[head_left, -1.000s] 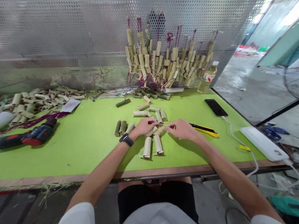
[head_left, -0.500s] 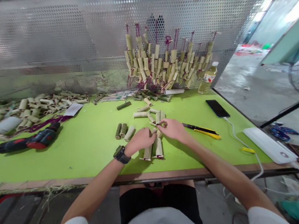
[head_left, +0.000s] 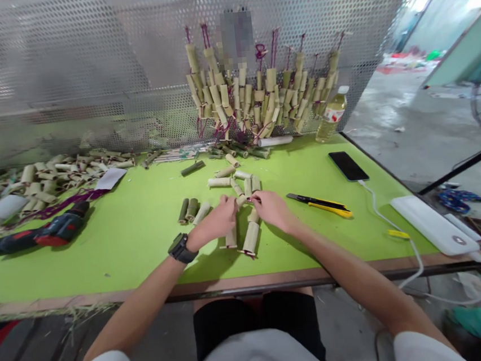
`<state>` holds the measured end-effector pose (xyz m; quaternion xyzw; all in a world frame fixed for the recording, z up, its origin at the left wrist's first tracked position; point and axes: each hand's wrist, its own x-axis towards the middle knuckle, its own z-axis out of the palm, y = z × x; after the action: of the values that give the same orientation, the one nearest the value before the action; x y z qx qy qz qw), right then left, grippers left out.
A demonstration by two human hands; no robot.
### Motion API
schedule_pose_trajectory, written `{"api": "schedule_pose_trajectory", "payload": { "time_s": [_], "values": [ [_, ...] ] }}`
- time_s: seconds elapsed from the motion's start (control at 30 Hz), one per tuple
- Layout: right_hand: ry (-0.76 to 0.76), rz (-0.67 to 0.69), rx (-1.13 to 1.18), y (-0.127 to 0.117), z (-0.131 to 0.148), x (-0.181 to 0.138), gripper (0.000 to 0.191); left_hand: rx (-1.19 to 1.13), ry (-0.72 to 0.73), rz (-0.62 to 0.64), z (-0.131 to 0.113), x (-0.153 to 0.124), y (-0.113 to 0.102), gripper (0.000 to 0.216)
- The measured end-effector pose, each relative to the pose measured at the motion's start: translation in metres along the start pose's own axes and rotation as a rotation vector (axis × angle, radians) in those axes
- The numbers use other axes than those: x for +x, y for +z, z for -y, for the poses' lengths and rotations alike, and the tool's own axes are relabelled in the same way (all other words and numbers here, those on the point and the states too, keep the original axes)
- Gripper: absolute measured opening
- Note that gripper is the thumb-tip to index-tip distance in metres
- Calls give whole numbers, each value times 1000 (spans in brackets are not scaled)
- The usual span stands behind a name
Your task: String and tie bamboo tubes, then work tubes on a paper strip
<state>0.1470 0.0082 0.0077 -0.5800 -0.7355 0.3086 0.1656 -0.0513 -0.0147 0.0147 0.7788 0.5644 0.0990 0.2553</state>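
Observation:
My left hand (head_left: 215, 222) and my right hand (head_left: 272, 209) meet over a small cluster of short bamboo tubes (head_left: 250, 237) strung on purple cord, on the green table (head_left: 143, 235). Both hands are closed in a pinch on the cord and tubes between them. Two strung tubes point toward me below my hands. More loose bamboo pieces (head_left: 235, 181) lie just beyond my fingers, and three darker pieces (head_left: 191, 210) sit to the left. A black watch is on my left wrist.
Strung bamboo bundles (head_left: 253, 97) hang on the perforated metal screen (head_left: 86, 76). A cordless drill (head_left: 37, 235) and a heap of bamboo tubes (head_left: 48, 176) lie left. A yellow utility knife (head_left: 317, 202), a phone (head_left: 347, 165), a bottle (head_left: 331, 116) and a white device (head_left: 434, 225) with cable are right.
My hands have drawn closer together over the strung tubes, and the tubes under them have shifted slightly. The view has moved a little to the right.

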Motion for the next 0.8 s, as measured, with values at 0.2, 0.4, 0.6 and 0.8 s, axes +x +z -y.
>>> {"api": "schedule_pose_trajectory", "payload": {
  "time_s": [0.2,0.4,0.6,0.8],
  "values": [
    [-25,59,83,-4,-14,7,35,-4,74,-58,16,17,-22,38],
    [-39,99,181,-11,-34,21,35,-9,72,8,35,27,-28,42],
    [-25,98,334,-14,-42,23,33,21,124,31,42,29,-21,42],
    [-11,29,288,-2,-34,20,31,220,184,26,26,21,-5,30]
  ]
}}
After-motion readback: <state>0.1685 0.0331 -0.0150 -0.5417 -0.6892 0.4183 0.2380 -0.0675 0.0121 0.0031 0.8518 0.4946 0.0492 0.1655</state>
